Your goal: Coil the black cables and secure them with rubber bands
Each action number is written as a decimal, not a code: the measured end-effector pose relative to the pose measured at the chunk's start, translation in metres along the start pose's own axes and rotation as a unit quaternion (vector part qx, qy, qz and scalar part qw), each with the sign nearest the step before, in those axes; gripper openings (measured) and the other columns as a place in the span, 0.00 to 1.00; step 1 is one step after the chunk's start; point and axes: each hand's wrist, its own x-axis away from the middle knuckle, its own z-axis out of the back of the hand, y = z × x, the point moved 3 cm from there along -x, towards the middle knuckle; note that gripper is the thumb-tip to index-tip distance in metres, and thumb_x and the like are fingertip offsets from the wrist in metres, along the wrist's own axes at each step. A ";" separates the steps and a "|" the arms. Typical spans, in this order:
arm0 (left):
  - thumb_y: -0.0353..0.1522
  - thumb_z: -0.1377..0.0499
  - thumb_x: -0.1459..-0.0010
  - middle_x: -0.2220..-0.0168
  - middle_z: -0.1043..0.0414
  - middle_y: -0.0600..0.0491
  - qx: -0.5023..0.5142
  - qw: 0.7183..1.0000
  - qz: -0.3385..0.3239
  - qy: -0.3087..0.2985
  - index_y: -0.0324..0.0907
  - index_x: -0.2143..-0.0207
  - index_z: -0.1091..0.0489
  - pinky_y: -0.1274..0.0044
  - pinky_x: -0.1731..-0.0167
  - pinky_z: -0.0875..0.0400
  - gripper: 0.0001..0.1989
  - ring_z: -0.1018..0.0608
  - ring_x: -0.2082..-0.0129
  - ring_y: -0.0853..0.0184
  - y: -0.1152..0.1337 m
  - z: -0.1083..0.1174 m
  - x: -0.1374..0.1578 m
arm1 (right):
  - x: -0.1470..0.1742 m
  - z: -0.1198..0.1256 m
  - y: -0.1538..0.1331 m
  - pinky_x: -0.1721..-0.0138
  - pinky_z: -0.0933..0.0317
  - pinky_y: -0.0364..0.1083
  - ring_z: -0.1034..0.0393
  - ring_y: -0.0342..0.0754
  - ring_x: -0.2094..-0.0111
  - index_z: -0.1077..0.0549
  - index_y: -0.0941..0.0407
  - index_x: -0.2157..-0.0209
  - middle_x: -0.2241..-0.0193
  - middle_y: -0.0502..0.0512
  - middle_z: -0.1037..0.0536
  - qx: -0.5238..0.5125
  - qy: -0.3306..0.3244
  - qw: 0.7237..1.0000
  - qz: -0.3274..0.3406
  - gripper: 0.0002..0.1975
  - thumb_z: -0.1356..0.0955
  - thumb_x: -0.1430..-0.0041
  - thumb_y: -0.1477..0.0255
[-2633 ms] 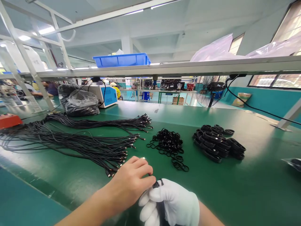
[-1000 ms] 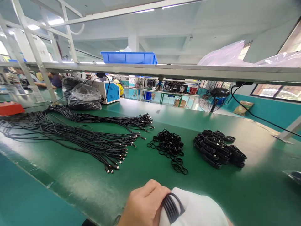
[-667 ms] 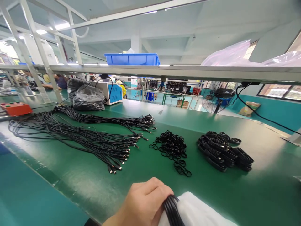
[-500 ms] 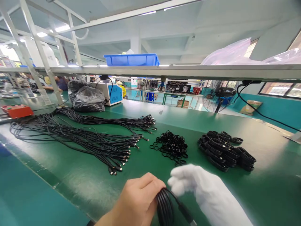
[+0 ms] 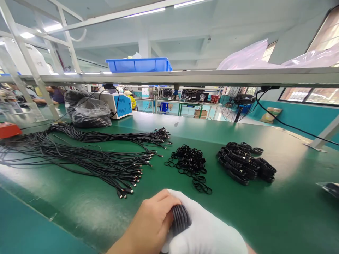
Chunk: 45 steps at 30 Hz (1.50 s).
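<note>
At the near edge of the bench, my bare left hand (image 5: 152, 222) grips a coiled black cable (image 5: 180, 218). My right hand (image 5: 203, 225), in a white glove, is wrapped round the same coil from the other side, its fingers partly hidden behind it. Beyond my hands lies a heap of small black rings (image 5: 190, 158), with a few loose ones at its near side. To the right of the heap are stacked coiled cables (image 5: 245, 164). On the left, long uncoiled black cables (image 5: 106, 165) lie in two bundles, connector ends toward the middle.
A plastic bag with dark contents (image 5: 91, 111) and a blue-and-white machine (image 5: 120, 105) stand at the back left. An orange-red box (image 5: 9, 130) sits at the left edge. Overhead runs a shelf (image 5: 196, 77) with a blue tray (image 5: 139, 65). A fan (image 5: 237, 106) is beyond the bench.
My right hand has come left from beside the coil and closed on it. The cable's loose connector end is now out of sight. The view has shifted a little to the right.
</note>
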 end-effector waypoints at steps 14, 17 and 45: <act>0.31 0.44 0.51 0.81 0.39 0.64 0.249 0.934 0.254 0.024 0.42 0.66 0.37 0.81 0.84 0.40 0.08 0.35 0.85 0.73 -0.013 -0.008 -0.008 | -0.006 -0.005 0.015 0.74 0.34 0.45 0.30 0.46 0.78 0.28 0.64 0.73 0.78 0.58 0.25 -0.124 -0.007 0.992 -0.027 0.17 0.28 0.65 0.66; 0.30 0.45 0.51 0.80 0.38 0.62 0.177 0.952 0.247 0.027 0.43 0.68 0.36 0.81 0.81 0.41 0.06 0.34 0.82 0.72 -0.016 -0.010 -0.008 | -0.008 -0.006 0.021 0.73 0.33 0.46 0.29 0.46 0.79 0.28 0.65 0.73 0.79 0.59 0.25 -0.116 0.000 0.992 -0.055 0.16 0.29 0.64 0.67; 0.31 0.42 0.55 0.71 0.28 0.55 0.142 0.956 0.133 -0.221 0.40 0.65 0.30 0.77 0.70 0.32 0.11 0.27 0.71 0.68 -0.054 0.012 -0.066 | -0.009 0.004 0.029 0.81 0.37 0.39 0.34 0.40 0.83 0.29 0.60 0.70 0.83 0.48 0.28 -0.077 -0.089 0.989 -0.090 0.18 0.25 0.69 0.75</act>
